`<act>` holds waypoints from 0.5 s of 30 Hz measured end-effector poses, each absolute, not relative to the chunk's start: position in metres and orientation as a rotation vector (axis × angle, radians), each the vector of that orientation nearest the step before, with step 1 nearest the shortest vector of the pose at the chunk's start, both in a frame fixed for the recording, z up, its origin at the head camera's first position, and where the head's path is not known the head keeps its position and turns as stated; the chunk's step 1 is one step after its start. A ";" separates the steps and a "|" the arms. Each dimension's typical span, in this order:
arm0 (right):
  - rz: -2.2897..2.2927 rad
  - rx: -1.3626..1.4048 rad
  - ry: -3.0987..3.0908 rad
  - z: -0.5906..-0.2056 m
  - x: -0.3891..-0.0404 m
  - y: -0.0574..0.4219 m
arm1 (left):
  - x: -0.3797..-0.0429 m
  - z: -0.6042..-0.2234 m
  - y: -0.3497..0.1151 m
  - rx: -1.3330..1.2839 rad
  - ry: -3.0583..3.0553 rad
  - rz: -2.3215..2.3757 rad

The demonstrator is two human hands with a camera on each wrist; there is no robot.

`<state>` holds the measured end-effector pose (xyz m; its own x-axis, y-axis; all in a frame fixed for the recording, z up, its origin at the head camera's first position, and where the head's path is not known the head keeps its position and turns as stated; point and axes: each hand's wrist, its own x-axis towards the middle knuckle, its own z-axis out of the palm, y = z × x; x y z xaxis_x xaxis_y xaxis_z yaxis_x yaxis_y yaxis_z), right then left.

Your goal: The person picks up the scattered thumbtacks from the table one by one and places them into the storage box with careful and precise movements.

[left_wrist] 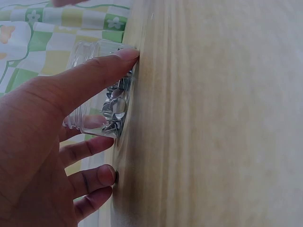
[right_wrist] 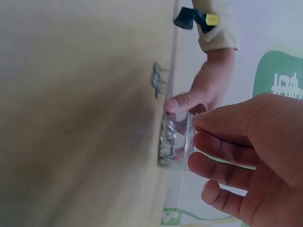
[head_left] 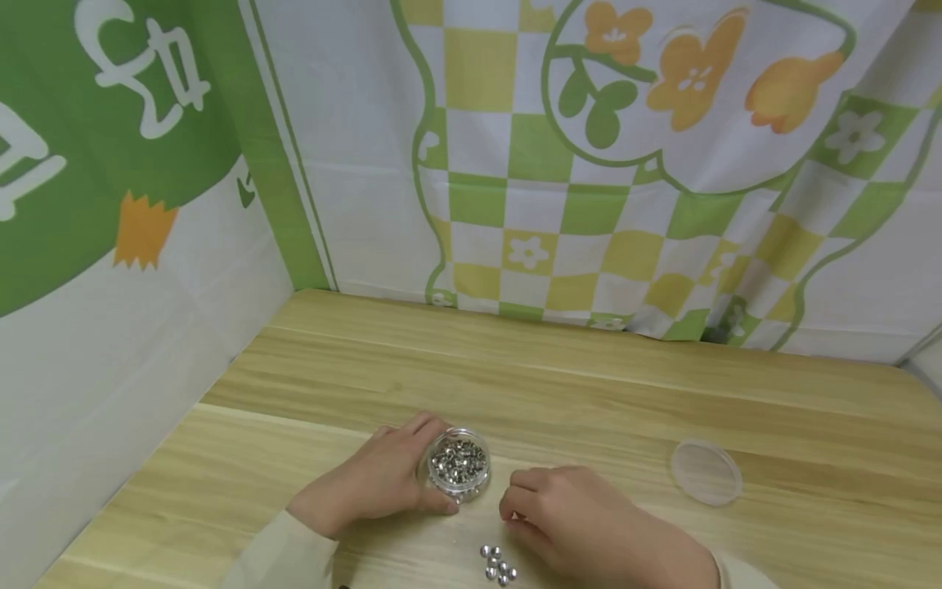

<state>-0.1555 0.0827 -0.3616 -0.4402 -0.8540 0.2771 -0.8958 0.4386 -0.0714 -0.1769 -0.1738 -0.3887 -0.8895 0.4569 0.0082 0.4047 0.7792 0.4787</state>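
Observation:
A clear round jar [head_left: 459, 489] of silver thumbtacks [head_left: 458, 460] stands uncovered on the wooden table. My left hand [head_left: 393, 470] holds it from the left, thumb on the near side and fingers around the far side. In the left wrist view, tacks show through the wall of the jar [left_wrist: 105, 49]. My right hand [head_left: 570, 515] hovers just right of the jar with bent fingers. Its thumb and index tips come close together in the right wrist view; whether a tack is between them is hidden. Several loose thumbtacks [head_left: 497, 564] lie in a small group near the right hand.
A translucent round lid [head_left: 706, 472] lies flat on the table [head_left: 589, 393] to the right. Printed cloth [head_left: 471, 213] hangs behind the table and along its left side. In the right wrist view, a dark device [right_wrist: 187, 19] sits on the left sleeve.

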 end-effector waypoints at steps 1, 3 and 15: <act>0.285 1.551 -2.486 -0.363 -0.153 0.084 | -0.177 -0.388 -0.174 0.692 2.859 0.734; 0.233 1.581 -2.468 -0.365 -0.149 0.086 | -0.177 -0.388 -0.174 0.690 2.857 0.734; 0.186 1.737 -2.475 -0.377 -0.145 0.084 | -0.177 -0.391 -0.174 0.688 2.850 0.750</act>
<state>-0.1454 0.0839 -0.3770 -0.3381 -0.9271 0.1619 -0.9409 0.3368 -0.0360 -0.1773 -0.1737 -0.3912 -0.8905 0.4551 0.0038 0.3980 0.7747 0.4913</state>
